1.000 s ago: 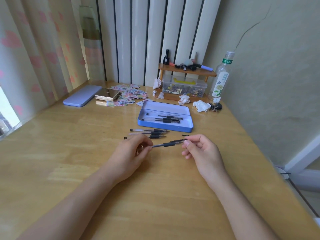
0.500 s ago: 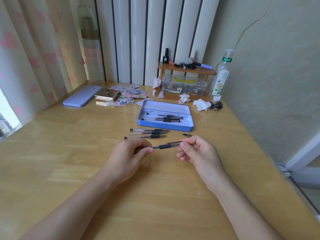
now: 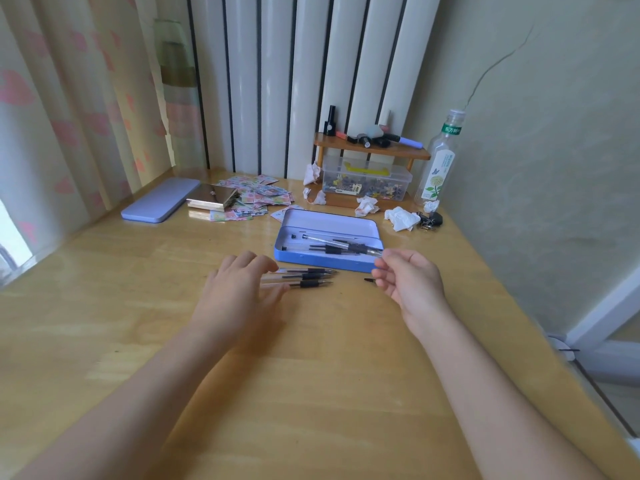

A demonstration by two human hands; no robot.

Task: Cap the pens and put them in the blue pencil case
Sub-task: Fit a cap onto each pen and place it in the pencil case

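The head view looks down on a pale wooden table (image 3: 311, 393) with both forearms reaching forward. The open blue metal pencil case (image 3: 322, 263) lies just beyond the hands, and several clear-barrelled pens with black grips (image 3: 341, 247) lie lengthwise inside it.

The left hand (image 3: 239, 292) is palm down with its fingers loosely spread and holds nothing. Its fingertips rest over the clear ends of three loose clear pens with black grips (image 3: 308, 277), which lie side by side on the table just in front of the case, tips pointing right.

The right hand (image 3: 410, 280) hovers at the near right corner of the case, fingers relaxed and partly curled, thumb and forefinger apart, with nothing in its grasp. A small black pen cap (image 3: 369, 280) lies on the table just beside its fingers.

Farther back, a lavender flat case lid (image 3: 161, 204) lies to the left, beside a pile of colourful patterned paper cards (image 3: 256, 199). A low wooden shelf (image 3: 372, 150) stands over a clear plastic storage box (image 3: 367, 180), with crumpled white tissues (image 3: 401, 218) and an empty clear plastic bottle (image 3: 438, 161) on the right.
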